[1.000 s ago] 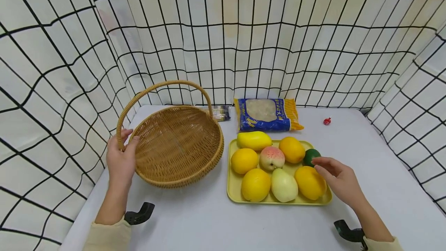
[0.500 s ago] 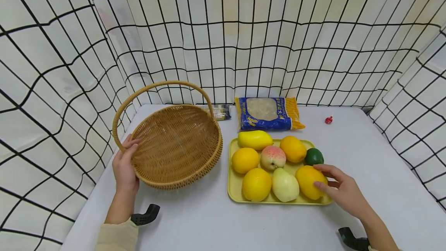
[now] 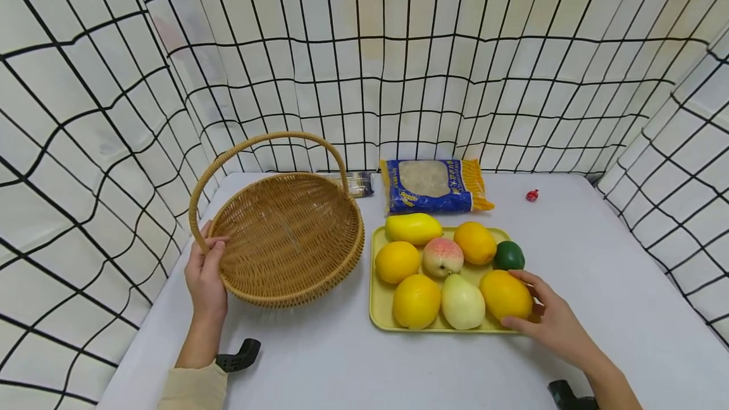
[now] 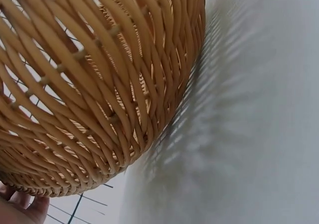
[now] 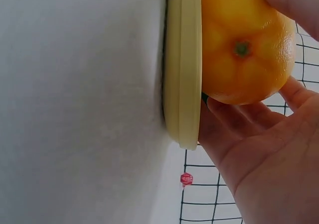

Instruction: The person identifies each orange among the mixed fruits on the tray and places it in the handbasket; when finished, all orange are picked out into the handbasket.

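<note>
My left hand point(image 3: 206, 283) grips the wicker basket point(image 3: 290, 239) at its left rim, by the foot of the arched handle. The basket is tilted, its inside facing me. In the left wrist view the woven side point(image 4: 99, 84) fills much of the picture, with fingertips point(image 4: 20, 204) at its edge. My right hand point(image 3: 555, 321) holds an orange point(image 3: 505, 296) at the right front corner of the yellow tray point(image 3: 444, 331). The right wrist view shows the thumb on one side of the orange point(image 5: 244, 50) and the fingers curled round the other.
On the tray lie a pear point(image 3: 463, 302), a peach point(image 3: 442, 257), a mango point(image 3: 413, 228), a dark green fruit point(image 3: 509, 255) and several oranges. Behind are a blue-and-yellow food packet point(image 3: 433, 186), a small clear packet point(image 3: 360, 184) and a red wrapped candy point(image 3: 532, 195). Netted white walls surround the table.
My right hand has moved from beside the dark green fruit toward me and closed round the front right orange. The left hand has shifted slightly on the basket, which stays tilted.
</note>
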`<state>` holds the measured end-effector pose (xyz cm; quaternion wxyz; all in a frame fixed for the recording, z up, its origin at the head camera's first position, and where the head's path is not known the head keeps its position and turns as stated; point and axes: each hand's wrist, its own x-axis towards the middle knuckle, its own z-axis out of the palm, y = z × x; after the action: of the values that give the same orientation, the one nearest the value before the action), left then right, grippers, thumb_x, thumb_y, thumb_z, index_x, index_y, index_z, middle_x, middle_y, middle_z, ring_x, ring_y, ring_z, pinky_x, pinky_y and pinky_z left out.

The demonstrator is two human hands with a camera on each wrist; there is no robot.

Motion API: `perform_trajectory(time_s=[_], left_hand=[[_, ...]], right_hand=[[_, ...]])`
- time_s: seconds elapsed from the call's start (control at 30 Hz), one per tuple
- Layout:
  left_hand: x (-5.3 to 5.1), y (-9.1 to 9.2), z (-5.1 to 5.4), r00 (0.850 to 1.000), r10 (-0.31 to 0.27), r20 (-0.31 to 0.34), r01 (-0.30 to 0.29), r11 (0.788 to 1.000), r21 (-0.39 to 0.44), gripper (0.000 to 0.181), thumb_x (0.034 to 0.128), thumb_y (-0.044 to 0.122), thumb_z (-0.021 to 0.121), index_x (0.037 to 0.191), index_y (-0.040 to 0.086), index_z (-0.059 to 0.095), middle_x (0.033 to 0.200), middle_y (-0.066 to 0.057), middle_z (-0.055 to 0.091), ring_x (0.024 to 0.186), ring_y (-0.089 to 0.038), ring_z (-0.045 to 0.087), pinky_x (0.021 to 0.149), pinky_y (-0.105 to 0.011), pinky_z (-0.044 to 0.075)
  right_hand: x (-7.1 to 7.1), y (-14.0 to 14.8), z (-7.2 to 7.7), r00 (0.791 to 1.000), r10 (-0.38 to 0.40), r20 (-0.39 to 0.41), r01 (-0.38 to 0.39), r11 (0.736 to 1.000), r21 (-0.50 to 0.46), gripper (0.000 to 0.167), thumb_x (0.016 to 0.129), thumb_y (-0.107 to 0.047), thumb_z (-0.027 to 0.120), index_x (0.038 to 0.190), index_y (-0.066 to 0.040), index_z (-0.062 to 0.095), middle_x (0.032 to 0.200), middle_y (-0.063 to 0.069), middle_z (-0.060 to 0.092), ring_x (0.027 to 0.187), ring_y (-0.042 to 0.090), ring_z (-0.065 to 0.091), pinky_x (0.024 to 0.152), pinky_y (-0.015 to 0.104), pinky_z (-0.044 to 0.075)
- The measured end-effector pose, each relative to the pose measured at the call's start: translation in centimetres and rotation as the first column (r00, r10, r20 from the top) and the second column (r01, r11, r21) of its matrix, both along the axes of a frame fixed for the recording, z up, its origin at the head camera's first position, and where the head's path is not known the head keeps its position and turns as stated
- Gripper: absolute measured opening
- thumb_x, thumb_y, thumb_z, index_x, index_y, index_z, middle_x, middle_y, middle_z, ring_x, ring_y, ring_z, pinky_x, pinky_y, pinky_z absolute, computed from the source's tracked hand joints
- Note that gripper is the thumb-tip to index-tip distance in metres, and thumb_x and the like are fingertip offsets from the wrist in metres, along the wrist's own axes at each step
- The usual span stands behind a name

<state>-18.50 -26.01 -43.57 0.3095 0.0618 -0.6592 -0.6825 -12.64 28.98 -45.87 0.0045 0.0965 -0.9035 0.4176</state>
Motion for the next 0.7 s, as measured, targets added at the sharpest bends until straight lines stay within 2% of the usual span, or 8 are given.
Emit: perform_trajectory(time_s=[0.17, 0.3, 0.37, 0.6, 0.7], left_hand=[[0.1, -0.2, -0.2, 1.000, 0.023, 0.009, -0.023, 0.998, -0.063, 0.027, 0.0995, 0.015, 0.049, 0.104, -0.009, 0.060, 0.151, -0.008, 0.042, 0.144, -0.021, 0.029, 0.117, -0.031, 0.010], [0.0, -0.2, -0.4, 1.000, 0.021, -0.008, -0.021, 0.997, -0.071, 0.024, 0.0992, 0.014, 0.050, 0.100, -0.007, 0.061, 0.151, -0.009, 0.042, 0.143, -0.023, 0.030, 0.117, -0.032, 0.013], [0.0, -0.2, -0.4, 1.000, 0.017, -0.020, -0.019, 0.998, -0.064, 0.023, 0.0990, 0.014, 0.050, 0.099, -0.006, 0.061, 0.150, -0.010, 0.042, 0.143, -0.024, 0.031, 0.117, -0.031, 0.015], [-0.1, -0.4, -0.6, 0.999, 0.031, -0.034, -0.034, 0.996, -0.086, 0.022, 0.0987, 0.013, 0.049, 0.097, -0.006, 0.060, 0.148, -0.010, 0.045, 0.140, -0.025, 0.035, 0.115, -0.030, 0.020], [-0.1, -0.4, -0.6, 0.999, 0.027, -0.032, -0.030, 0.996, -0.081, 0.024, 0.0987, 0.013, 0.049, 0.097, -0.008, 0.059, 0.149, -0.010, 0.043, 0.141, -0.026, 0.034, 0.115, -0.030, 0.019]], right_hand=[[-0.2, -0.2, 0.0, 1.000, 0.011, 0.000, -0.011, 1.000, -0.018, 0.081, 0.080, -0.026, 0.081, 0.145, -0.013, 0.035, 0.141, 0.015, 0.045, 0.118, 0.032, 0.051, 0.086, 0.013, 0.045], [-0.2, 0.0, 0.1, 1.000, -0.005, -0.006, 0.005, 1.000, 0.001, 0.079, 0.082, -0.027, 0.079, 0.146, -0.011, 0.035, 0.141, 0.016, 0.045, 0.117, 0.035, 0.052, 0.084, 0.015, 0.046], [-0.1, 0.2, 0.3, 1.000, -0.021, -0.014, 0.021, 1.000, 0.007, 0.077, 0.084, -0.027, 0.078, 0.147, -0.011, 0.034, 0.142, 0.015, 0.044, 0.117, 0.032, 0.051, 0.083, 0.015, 0.047], [-0.3, 0.2, 1.1, 0.992, -0.034, -0.120, 0.027, 0.998, -0.060, 0.075, 0.087, -0.011, 0.072, 0.149, -0.011, 0.031, 0.146, 0.013, 0.039, 0.112, -0.002, 0.045, 0.084, 0.011, 0.044], [-0.7, -0.4, 1.5, 0.987, -0.024, -0.160, 0.007, 0.994, -0.105, 0.076, 0.087, -0.006, 0.072, 0.150, -0.012, 0.030, 0.145, 0.012, 0.038, 0.112, -0.002, 0.044, 0.085, 0.010, 0.043]])
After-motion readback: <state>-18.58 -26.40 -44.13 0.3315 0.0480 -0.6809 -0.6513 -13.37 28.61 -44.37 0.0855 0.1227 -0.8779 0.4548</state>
